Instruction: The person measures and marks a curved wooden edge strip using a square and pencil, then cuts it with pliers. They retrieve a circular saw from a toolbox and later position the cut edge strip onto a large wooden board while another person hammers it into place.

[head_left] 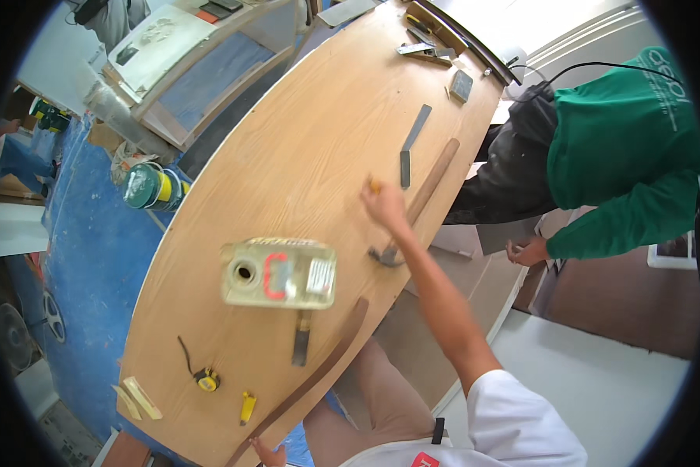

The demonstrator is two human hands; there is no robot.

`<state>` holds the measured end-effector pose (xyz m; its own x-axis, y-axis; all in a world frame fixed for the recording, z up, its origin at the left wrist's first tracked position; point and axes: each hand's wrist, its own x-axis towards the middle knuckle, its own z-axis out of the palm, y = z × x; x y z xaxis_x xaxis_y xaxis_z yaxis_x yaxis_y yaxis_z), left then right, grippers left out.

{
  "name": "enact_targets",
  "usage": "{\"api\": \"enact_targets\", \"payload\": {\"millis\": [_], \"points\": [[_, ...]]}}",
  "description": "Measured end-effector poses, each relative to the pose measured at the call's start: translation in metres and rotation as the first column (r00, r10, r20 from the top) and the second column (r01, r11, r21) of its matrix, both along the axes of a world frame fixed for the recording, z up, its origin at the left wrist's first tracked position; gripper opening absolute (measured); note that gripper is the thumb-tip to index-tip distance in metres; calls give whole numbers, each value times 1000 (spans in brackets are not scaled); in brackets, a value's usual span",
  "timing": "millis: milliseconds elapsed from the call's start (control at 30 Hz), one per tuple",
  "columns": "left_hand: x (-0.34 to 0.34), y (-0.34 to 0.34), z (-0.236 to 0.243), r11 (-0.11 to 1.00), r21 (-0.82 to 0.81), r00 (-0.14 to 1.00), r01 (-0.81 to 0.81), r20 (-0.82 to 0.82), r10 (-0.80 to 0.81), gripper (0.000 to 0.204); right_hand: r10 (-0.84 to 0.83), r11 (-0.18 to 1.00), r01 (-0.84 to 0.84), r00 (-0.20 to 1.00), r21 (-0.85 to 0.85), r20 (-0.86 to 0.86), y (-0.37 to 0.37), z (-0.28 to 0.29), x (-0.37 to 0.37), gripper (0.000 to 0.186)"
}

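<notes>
By the left hand, a brown strip slants; far end rightward.

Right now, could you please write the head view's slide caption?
Right hand pinching a small yellow object over a pale wooden tabletop, rectangular gold can nearby.

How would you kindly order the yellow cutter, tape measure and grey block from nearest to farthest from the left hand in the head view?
From the left hand:
1. Yellow cutter: just ahead, slightly left.
2. Tape measure: farther ahead, left.
3. Grey block: far ahead, right.
</notes>
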<state>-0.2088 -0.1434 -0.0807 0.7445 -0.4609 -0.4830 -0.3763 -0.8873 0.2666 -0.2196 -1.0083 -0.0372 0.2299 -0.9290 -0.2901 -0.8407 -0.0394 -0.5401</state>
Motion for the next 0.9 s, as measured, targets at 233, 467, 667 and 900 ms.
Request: {"api": "enact_targets", "payload": {"millis": [233,467,667,900], "points": [[12,-50,31,963,242,972,-115,-173,159,86,-582,806,423,437,414,686,-302,-29,56,38],[26,-87,46,972,234,967,-16,-244,75,94,-780,616,485,262,621,569,-432,-67,82,42],[42,-99,20,960,278,970,-9,-231,76,97,-721,652,598,296,467,627,-486,-77,64,17],[8,-52,30,993,-58,980,98,-168,-106,100,-225,972,203,665,118,713,-379,-37,37,11]]}}
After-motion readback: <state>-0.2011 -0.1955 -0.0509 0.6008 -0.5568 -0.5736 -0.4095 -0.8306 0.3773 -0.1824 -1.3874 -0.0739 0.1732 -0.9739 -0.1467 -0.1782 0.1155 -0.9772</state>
